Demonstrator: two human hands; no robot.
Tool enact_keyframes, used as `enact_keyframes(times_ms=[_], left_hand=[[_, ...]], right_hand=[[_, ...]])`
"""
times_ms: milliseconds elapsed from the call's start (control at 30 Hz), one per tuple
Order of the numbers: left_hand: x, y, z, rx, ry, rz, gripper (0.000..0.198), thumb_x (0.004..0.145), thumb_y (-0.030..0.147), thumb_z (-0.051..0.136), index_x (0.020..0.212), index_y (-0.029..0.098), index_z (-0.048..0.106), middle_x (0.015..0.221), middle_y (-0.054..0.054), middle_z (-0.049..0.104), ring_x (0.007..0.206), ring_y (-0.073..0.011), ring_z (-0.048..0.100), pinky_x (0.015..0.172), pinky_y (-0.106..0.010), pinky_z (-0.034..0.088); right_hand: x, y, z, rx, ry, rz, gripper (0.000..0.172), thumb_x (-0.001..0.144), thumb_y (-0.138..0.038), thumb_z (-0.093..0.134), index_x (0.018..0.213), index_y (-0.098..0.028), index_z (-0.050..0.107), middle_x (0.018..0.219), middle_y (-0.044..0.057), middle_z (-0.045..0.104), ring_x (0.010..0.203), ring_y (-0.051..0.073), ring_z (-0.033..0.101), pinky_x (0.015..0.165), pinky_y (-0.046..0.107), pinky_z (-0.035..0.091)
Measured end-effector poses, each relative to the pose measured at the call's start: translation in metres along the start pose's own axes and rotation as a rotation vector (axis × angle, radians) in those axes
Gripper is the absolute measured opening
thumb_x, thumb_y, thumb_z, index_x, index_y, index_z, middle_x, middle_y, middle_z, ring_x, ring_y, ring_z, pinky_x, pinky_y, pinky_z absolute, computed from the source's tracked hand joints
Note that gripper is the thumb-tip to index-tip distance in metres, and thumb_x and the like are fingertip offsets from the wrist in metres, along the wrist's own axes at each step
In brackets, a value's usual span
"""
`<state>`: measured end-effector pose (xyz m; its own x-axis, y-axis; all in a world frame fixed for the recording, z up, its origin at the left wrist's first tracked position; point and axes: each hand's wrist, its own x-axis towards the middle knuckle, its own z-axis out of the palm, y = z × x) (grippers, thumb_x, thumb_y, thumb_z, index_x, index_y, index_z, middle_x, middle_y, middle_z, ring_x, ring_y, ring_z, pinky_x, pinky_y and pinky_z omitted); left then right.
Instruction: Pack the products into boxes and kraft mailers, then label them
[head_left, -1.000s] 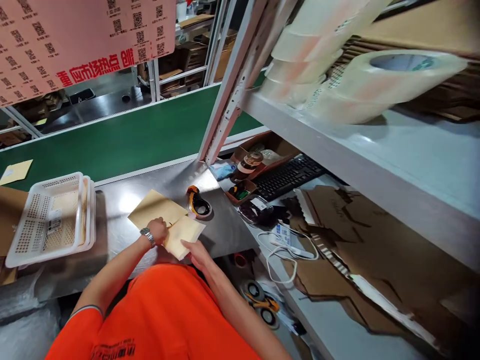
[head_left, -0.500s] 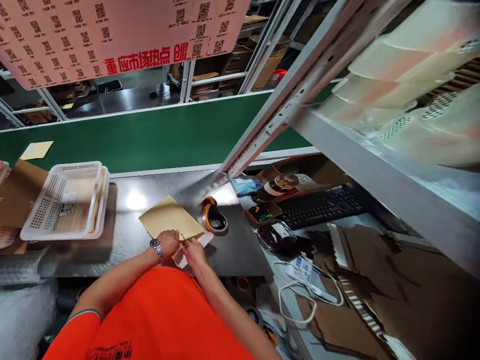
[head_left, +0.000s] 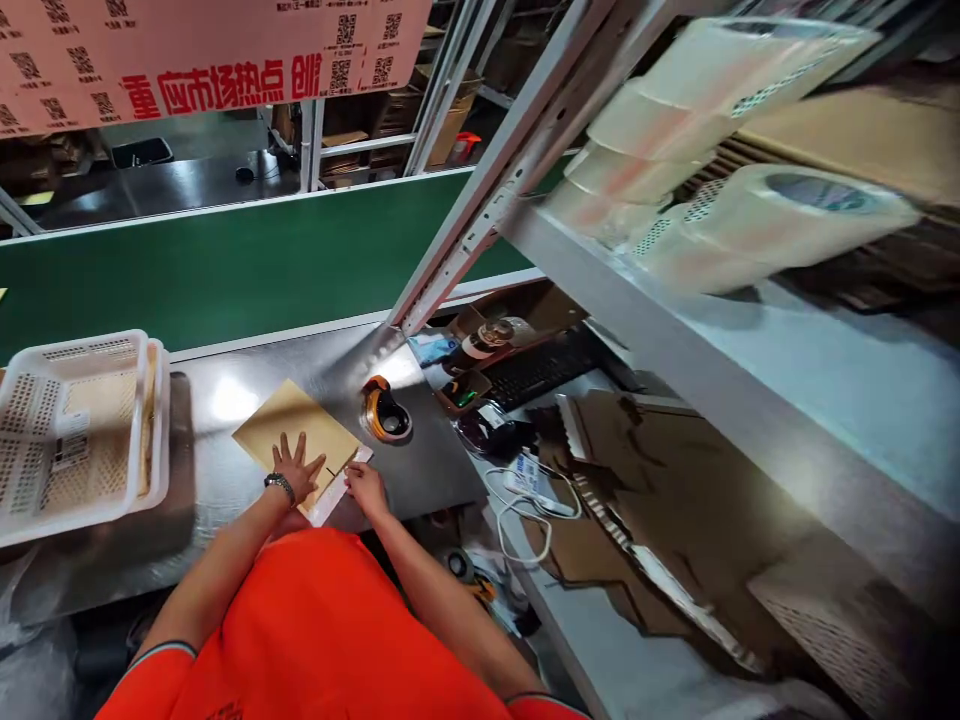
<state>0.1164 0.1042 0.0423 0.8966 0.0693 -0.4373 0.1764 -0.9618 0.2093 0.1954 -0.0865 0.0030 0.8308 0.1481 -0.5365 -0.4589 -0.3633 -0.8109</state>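
Observation:
A yellow padded envelope (head_left: 277, 415) lies at a slant on the metal table, its pale flap (head_left: 330, 503) turned toward my body. My left hand (head_left: 295, 474), wearing a metal watch, rests flat on the envelope with its fingers spread. At the right end of the flap, my right hand (head_left: 366, 488) is closed in a pinch on the flap's edge. A short dark line shows on the envelope between the two hands. Just beyond my right hand sits an orange and black tape dispenser (head_left: 386, 412), touching neither hand.
Stacked white baskets (head_left: 71, 430) holding envelopes stand at the left. Behind the metal table (head_left: 225, 400) runs a green conveyor belt (head_left: 210, 275). A shelf with large tape rolls (head_left: 750, 225) juts in at the upper right. Cardboard (head_left: 675, 510), a keyboard (head_left: 544, 365) and a white cable (head_left: 517, 540) lie right.
My hands have moved apart; the left has opened flat onto the envelope. The envelope has turned, bringing its pale flap into fuller view. The camera view has shifted right.

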Motion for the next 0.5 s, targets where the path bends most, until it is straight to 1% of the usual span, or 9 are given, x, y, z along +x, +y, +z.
enact_keyframes(times_ms=[33, 100, 133, 167, 233, 267, 333, 400, 500], left_hand=[[0.004, -0.001, 0.007, 0.002, -0.025, -0.004, 0.081, 0.099, 0.045, 0.082, 0.174, 0.046, 0.050, 0.195, -0.013, 0.015, 0.172, -0.0665, 0.008, 0.129, -0.090, 0.022], [0.009, -0.002, 0.015, 0.000, -0.051, -0.005, 0.084, 0.098, 0.044, 0.083, 0.174, 0.046, 0.049, 0.195, -0.013, 0.010, 0.172, -0.0681, 0.001, 0.130, -0.091, 0.017], [0.011, -0.003, 0.017, -0.004, -0.053, -0.006, 0.084, 0.099, 0.043, 0.082, 0.175, 0.046, 0.047, 0.195, -0.013, 0.008, 0.172, -0.0683, -0.001, 0.130, -0.091, 0.015], [0.012, -0.003, 0.018, -0.008, -0.061, -0.006, 0.084, 0.099, 0.043, 0.082, 0.175, 0.046, 0.046, 0.195, -0.014, 0.006, 0.171, -0.0682, -0.003, 0.130, -0.091, 0.014], [0.014, -0.004, 0.018, -0.014, -0.079, -0.007, 0.084, 0.100, 0.042, 0.081, 0.175, 0.047, 0.045, 0.196, -0.013, 0.003, 0.172, -0.0673, -0.005, 0.130, -0.090, 0.013], [0.014, -0.004, 0.018, -0.016, -0.085, -0.009, 0.084, 0.100, 0.042, 0.081, 0.175, 0.048, 0.045, 0.196, -0.012, 0.002, 0.172, -0.0665, -0.006, 0.131, -0.090, 0.013], [0.017, -0.005, 0.017, -0.016, -0.094, -0.010, 0.085, 0.100, 0.040, 0.082, 0.175, 0.049, 0.044, 0.196, -0.011, 0.000, 0.172, -0.0652, -0.007, 0.131, -0.090, 0.013], [0.019, -0.006, 0.018, -0.010, -0.106, -0.001, 0.089, 0.097, 0.039, 0.084, 0.176, 0.049, 0.043, 0.196, -0.010, -0.003, 0.172, -0.0645, -0.009, 0.131, -0.090, 0.013], [0.023, -0.009, 0.017, 0.002, -0.170, 0.013, 0.104, 0.088, 0.040, 0.093, 0.177, 0.050, 0.039, 0.195, -0.009, -0.009, 0.171, -0.0656, -0.013, 0.129, -0.094, 0.012]], right_hand=[[0.003, 0.000, -0.008, -0.067, 0.064, -0.020, 0.019, 0.095, -0.024, 0.071, 0.112, -0.019, 0.079, 0.109, 0.008, 0.080, 0.104, 0.026, 0.075, 0.096, 0.041, 0.063], [0.011, -0.005, -0.019, -0.180, 0.173, -0.074, 0.033, 0.093, -0.021, 0.068, 0.124, -0.020, 0.078, 0.130, 0.012, 0.078, 0.125, 0.028, 0.071, 0.112, 0.040, 0.056], [0.016, -0.008, -0.023, -0.229, 0.208, -0.097, 0.037, 0.092, -0.021, 0.068, 0.128, -0.020, 0.078, 0.137, 0.013, 0.076, 0.133, 0.028, 0.068, 0.118, 0.039, 0.051], [0.020, -0.012, -0.025, -0.274, 0.230, -0.112, 0.037, 0.093, -0.020, 0.068, 0.128, -0.019, 0.078, 0.140, 0.014, 0.075, 0.136, 0.028, 0.066, 0.121, 0.038, 0.048], [0.029, -0.017, -0.029, -0.350, 0.247, -0.127, 0.030, 0.095, -0.020, 0.068, 0.121, -0.017, 0.082, 0.136, 0.015, 0.077, 0.133, 0.029, 0.068, 0.121, 0.039, 0.046], [0.031, -0.019, -0.030, -0.380, 0.251, -0.128, 0.026, 0.097, -0.020, 0.067, 0.116, -0.016, 0.083, 0.132, 0.016, 0.079, 0.128, 0.028, 0.070, 0.119, 0.040, 0.047], [0.033, -0.019, -0.031, -0.430, 0.260, -0.134, 0.023, 0.101, -0.021, 0.065, 0.110, -0.014, 0.085, 0.126, 0.016, 0.081, 0.118, 0.026, 0.072, 0.114, 0.039, 0.049], [0.030, -0.016, -0.033, -0.466, 0.281, -0.143, 0.023, 0.103, -0.022, 0.065, 0.111, -0.014, 0.085, 0.125, 0.015, 0.082, 0.114, 0.023, 0.072, 0.109, 0.036, 0.049], [0.019, -0.007, -0.035, -0.500, 0.327, -0.150, 0.025, 0.106, -0.023, 0.063, 0.116, -0.013, 0.084, 0.124, 0.013, 0.084, 0.110, 0.020, 0.071, 0.105, 0.032, 0.049]])
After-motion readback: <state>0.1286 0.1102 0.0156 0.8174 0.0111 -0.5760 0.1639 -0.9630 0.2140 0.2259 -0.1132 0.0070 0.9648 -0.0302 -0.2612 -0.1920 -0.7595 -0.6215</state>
